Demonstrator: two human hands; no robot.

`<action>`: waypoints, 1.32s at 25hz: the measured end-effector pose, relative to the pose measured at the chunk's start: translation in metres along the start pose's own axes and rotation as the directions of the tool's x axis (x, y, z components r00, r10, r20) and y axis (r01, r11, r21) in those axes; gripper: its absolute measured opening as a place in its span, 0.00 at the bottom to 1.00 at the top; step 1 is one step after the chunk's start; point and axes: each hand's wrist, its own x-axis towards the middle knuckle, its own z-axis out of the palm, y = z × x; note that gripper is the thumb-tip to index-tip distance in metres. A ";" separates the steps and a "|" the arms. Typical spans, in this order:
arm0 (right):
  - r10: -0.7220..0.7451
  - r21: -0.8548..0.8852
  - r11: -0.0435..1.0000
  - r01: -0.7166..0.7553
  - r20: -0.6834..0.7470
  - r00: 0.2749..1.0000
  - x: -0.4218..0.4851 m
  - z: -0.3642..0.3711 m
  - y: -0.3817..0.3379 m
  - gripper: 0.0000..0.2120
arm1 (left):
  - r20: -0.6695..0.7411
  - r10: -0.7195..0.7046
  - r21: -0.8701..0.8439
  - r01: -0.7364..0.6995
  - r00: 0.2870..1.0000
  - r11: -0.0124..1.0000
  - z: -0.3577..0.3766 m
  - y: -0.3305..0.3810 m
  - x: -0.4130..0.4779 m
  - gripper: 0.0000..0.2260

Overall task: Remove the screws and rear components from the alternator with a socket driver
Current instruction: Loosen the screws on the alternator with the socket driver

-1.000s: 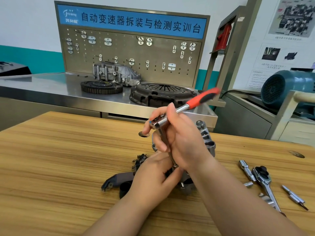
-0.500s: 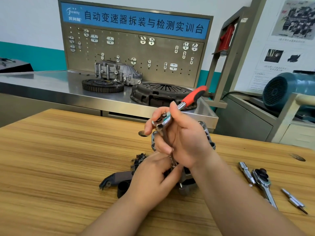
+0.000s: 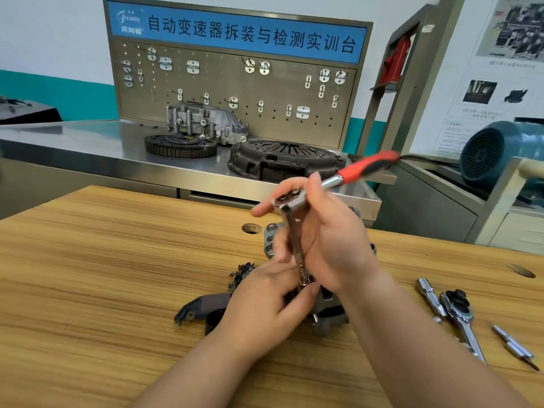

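The grey alternator point(image 3: 325, 318) lies on the wooden table point(image 3: 88, 275), mostly hidden under my hands. My right hand point(image 3: 332, 242) grips the head of a ratchet socket driver point(image 3: 297, 240). Its red and black handle point(image 3: 368, 167) points up and to the right. Its steel extension runs down onto the alternator's rear. My left hand point(image 3: 265, 301) rests on the alternator, with the thumb and fingers pinching the lower end of the extension. A dark removed cover piece point(image 3: 203, 309) lies just left of the alternator.
A second ratchet point(image 3: 459, 316), an extension bar point(image 3: 429, 295) and loose bits point(image 3: 515, 347) lie on the table at the right. A small black part point(image 3: 243, 272) sits beside my left hand. Behind stands a steel bench with a clutch cover point(image 3: 285, 160), a ring gear point(image 3: 181, 145) and a pegboard.
The red handle swung inward and then back out to the right, turning the driver on the alternator. My left hand stayed on the alternator and the extension's lower end.
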 end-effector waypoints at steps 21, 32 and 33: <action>-0.419 -0.512 0.768 0.385 0.052 0.906 -0.012 -0.003 0.008 0.13 | -0.019 -0.013 -0.001 0.013 1.000 1.000 0.002 0.005 0.001 0.03; 0.023 0.137 0.990 -0.018 -0.034 0.999 -0.006 0.009 0.002 0.09 | -0.049 -0.037 0.025 0.039 0.998 0.999 0.003 0.002 0.002 0.10; -0.112 0.008 0.994 0.112 -0.049 0.993 -0.009 0.011 0.006 0.07 | -0.047 -0.052 0.013 0.053 0.998 0.999 0.004 0.003 0.002 0.11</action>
